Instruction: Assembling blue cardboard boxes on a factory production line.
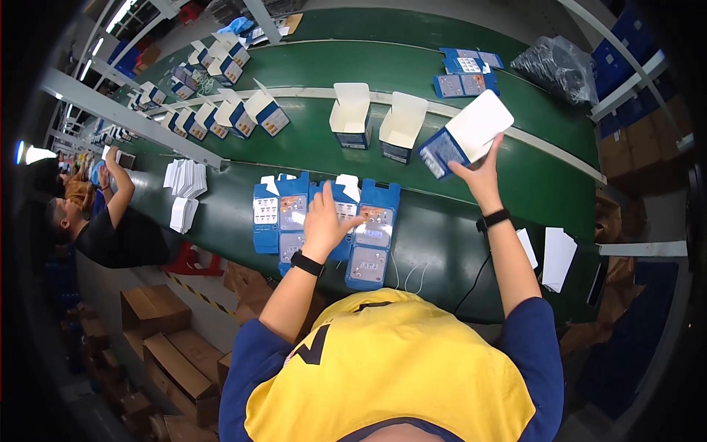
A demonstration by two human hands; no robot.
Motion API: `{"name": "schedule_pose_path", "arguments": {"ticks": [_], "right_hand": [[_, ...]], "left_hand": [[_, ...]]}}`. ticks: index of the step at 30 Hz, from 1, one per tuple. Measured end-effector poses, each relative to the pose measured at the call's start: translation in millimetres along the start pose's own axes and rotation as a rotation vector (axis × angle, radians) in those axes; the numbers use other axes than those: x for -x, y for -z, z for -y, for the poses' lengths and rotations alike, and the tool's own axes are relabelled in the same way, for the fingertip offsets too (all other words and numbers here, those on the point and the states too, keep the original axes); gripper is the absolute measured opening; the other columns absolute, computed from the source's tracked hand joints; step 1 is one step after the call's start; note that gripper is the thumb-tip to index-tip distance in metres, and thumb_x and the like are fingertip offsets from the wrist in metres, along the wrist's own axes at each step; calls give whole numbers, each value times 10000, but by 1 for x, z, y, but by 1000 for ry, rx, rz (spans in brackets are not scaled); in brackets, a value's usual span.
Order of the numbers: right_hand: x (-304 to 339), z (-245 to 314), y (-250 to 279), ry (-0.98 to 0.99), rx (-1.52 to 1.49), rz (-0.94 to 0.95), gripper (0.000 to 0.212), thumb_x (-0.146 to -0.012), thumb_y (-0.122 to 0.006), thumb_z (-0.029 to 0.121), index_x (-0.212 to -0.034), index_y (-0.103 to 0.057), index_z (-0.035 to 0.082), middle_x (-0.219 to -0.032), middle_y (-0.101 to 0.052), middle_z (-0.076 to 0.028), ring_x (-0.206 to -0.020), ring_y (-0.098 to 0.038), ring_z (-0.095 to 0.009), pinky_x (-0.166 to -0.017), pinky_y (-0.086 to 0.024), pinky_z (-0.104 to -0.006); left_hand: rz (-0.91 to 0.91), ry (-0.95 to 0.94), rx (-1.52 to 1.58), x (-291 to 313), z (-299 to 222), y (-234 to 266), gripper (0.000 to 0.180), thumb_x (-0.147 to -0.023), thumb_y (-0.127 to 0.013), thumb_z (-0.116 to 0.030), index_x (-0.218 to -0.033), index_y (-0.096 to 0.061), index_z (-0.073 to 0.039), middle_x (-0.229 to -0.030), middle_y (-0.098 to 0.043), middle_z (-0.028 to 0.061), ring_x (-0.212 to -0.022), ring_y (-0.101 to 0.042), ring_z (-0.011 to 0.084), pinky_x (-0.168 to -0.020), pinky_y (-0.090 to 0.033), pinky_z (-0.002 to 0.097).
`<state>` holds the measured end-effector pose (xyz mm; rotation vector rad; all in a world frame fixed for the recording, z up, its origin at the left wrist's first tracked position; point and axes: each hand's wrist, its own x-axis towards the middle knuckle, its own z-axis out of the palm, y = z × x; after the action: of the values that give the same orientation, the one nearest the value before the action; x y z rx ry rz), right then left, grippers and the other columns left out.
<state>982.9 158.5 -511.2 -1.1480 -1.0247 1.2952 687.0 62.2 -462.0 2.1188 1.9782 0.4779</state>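
Note:
My right hand (483, 173) grips a small blue-and-white carton (465, 137) by its near side, tilted above the green belt. The carton's white lid flap stands raised. My left hand (324, 221) has its fingers spread over a row of flattened blue cartons (367, 267) on the near green table. Whether its palm touches them I cannot tell. Two more opened cartons, one (351, 121) and another (401, 132), stand upright on the belt to the left of the held one, with white flaps up.
Several opened cartons (234, 116) line the belt farther left. Folded blue cartons (468, 74) and a clear plastic bag (557, 68) lie at the back right. White paper stacks (185, 180) rest left, white sheets (557, 258) right. A co-worker (110, 236) works at the left; brown boxes (180, 361) are below.

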Motion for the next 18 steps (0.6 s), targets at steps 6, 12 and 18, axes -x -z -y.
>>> {"name": "schedule_pose_path", "arguments": {"ticks": [6, 12, 18], "right_hand": [[-53, -94, -7, 431, 518, -181, 1210, -607, -790, 99, -1418, 109, 116, -1460, -99, -230, -1306, -273, -359, -1010, -353, -401], [-14, -121, -11, 266, 686, -208, 1092, -682, -757, 137, -1421, 44, 69, -1452, -168, -208, -1270, -343, -320, -974, -387, -382], [93, -95, -72, -246, -183, 5, 632, -842, -628, 257, -1322, -345, -43, -1231, -507, -194, -1065, -531, -217, -870, -435, -300]], "left_hand": [[45, 270, -211, 15, 27, -34, 969, -497, -861, -285, -1251, -355, 52, -1033, -512, 215, -976, -522, 372, -819, -457, 402], [32, 284, -227, 13, 18, -32, 790, -560, -830, -217, -1186, -412, 23, -1033, -514, 208, -967, -522, 380, -817, -459, 385], [-194, 109, 126, 18, 9, -41, 605, -675, -768, -161, -1155, -431, -13, -1049, -530, 172, -964, -549, 302, -805, -455, 349]]}}
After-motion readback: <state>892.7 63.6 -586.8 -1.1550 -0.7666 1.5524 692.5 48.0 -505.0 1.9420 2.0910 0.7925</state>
